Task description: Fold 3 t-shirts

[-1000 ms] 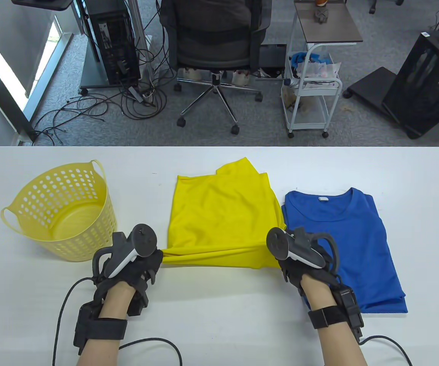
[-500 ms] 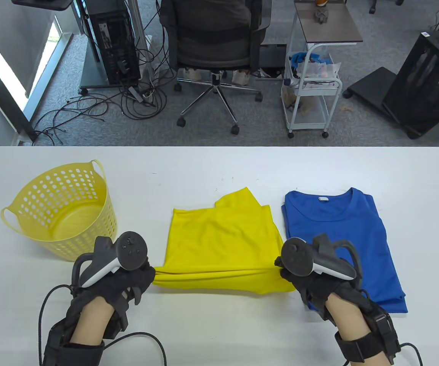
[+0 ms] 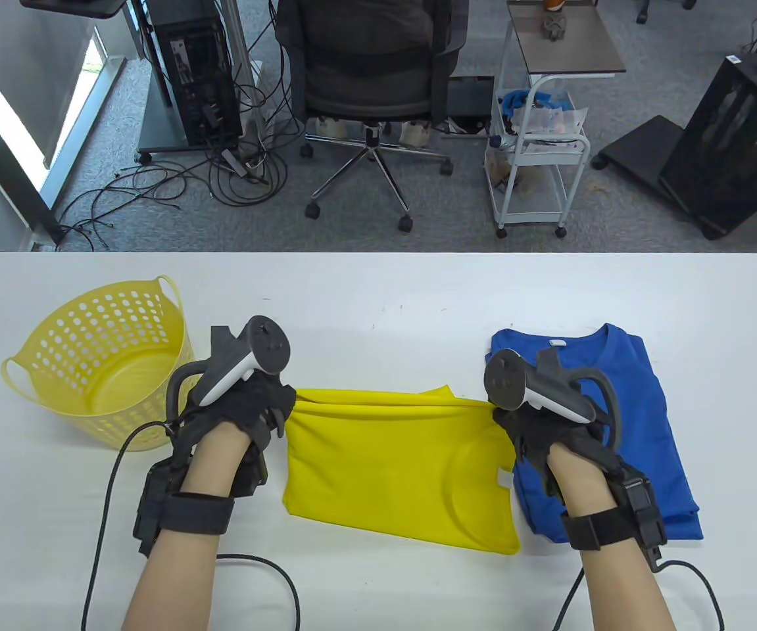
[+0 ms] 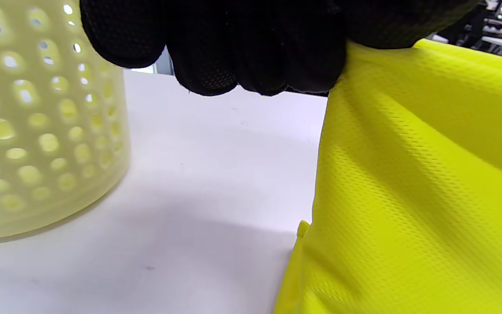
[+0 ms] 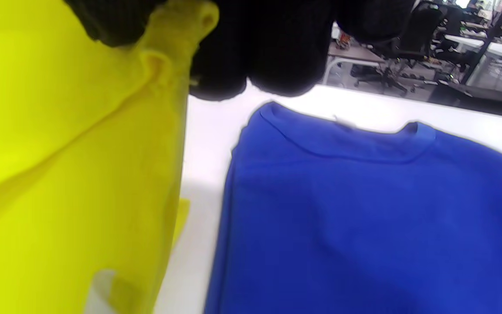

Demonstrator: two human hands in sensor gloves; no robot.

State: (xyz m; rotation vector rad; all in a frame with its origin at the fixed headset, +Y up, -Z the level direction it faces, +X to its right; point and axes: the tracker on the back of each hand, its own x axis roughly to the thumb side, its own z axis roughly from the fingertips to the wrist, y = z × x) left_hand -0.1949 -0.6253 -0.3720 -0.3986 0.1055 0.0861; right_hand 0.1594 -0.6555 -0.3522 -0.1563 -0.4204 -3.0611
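Overhead only: yellow shirt's (image 3: 398, 470) white label (image 3: 504, 480).

— Any writing you can read here?
— None. The blue t-shirt (image 3: 588, 420) has a small white neck tag (image 3: 558, 342), but nothing on it is legible.
— And the yellow t-shirt (image 3: 391, 467)?
— A pale tag (image 3: 504, 480) near its collar, too small to read. The basket (image 3: 98, 368) carries no visible lettering.

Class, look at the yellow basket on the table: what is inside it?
Inside the yellow basket, only its own perforated wall and bare floor show; no shirt lies there. The near inner wall is hidden by its rim, so that strip cannot be checked.
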